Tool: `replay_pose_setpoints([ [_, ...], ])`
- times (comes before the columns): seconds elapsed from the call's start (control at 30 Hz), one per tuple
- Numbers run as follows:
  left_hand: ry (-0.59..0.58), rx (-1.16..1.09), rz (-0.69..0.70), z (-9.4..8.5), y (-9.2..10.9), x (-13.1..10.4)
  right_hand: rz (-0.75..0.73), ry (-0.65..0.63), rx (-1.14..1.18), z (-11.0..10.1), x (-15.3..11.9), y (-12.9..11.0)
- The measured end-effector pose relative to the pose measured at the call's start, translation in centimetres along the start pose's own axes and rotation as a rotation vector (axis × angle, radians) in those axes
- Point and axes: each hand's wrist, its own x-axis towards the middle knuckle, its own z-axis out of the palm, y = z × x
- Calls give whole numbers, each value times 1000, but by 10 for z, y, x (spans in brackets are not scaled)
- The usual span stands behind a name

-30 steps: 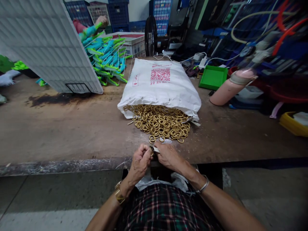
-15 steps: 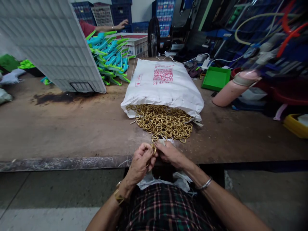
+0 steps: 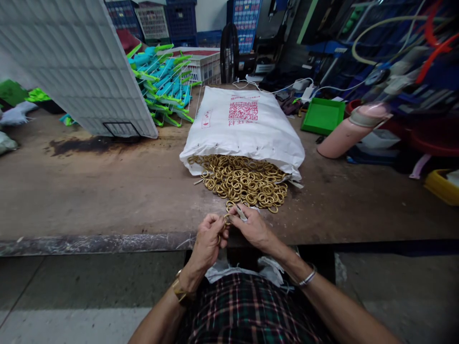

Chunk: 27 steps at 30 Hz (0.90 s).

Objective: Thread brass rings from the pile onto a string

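My left hand (image 3: 210, 237) is closed, pinching a gold ring (image 3: 227, 218) between thumb and fingertips near the table's front edge. Another ring seems to sit lower in its fingers. My right hand (image 3: 254, 229) is closed round a small, pale, flat blade-like tool (image 3: 241, 214) with a dark tip; its exact kind is unclear. The right fingertips meet the ring from the other side. Just beyond my hands, a heap of gold rings (image 3: 244, 181) spills from the mouth of a white woven sack (image 3: 272, 129) printed in red.
A grey ribbed panel (image 3: 82, 71) stands upright on the table (image 3: 107, 196) at left, beside stacked blue-and-green plastic parts (image 3: 165, 88). To the right are a green tray (image 3: 323, 116), a pink bottle (image 3: 340, 136) and a yellow container (image 3: 442, 187). A black fan (image 3: 229, 55) stands behind.
My right hand has turned, raising the flat tool above its fingers, and the ring now sits between both hands' fingertips. The other person's outstretched hand at the back has gone from view.
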Motion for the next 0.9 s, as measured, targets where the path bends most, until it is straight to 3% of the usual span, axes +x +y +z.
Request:
replay_pose_setpoints([
  [0.27,-13,174,29,-4,-3,3,-29,5,-62,1,1,2],
  [0.4,67,434,191,-4,-5,1,-17,22,-81,3,1,7],
  [0.5,67,591,358,-1,-4,-1,9,7,-86,4,2,7],
  [0.57,52,618,393,0,-3,-2,38,9,-96,5,3,5],
  [0.77,-54,368,66,-3,-1,-1,95,40,-129,5,3,6],
  [0.9,-117,171,-35,-4,0,-2,71,44,-129,6,3,9],
])
